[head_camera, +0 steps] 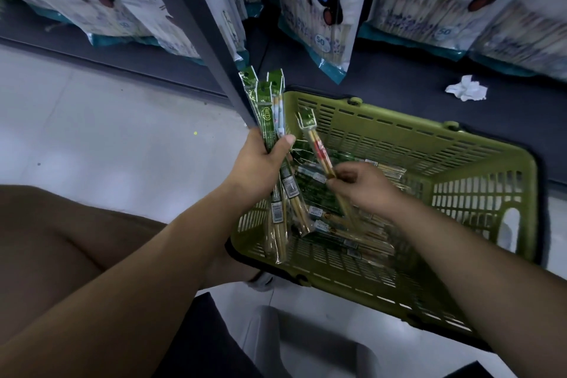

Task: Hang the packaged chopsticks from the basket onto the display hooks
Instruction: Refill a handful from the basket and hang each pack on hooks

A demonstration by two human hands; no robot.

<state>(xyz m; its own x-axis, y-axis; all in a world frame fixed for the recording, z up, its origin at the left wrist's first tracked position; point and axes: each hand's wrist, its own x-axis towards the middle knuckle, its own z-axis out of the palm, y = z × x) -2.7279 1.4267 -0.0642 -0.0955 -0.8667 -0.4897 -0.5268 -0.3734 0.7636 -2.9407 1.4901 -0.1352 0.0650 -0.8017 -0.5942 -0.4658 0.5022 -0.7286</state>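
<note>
Green-headed chopstick packs, a bundle (270, 113), are clasped in the left grip (260, 169), whose fingers are curled round them above the olive basket (399, 129). A single pack (319, 147) is pinched by the right grip (365, 187) over the basket, where many loose packs (334, 224) lie. No hook can be made out, so the task is judged to be at the gathering stage, with the hanging yet to come.

Matt olive plastic slatted basket (399, 138), glossy clear film chopstick packets (270, 120), crumpled white paper (466, 88), smooth pale floor (107, 132)
</note>
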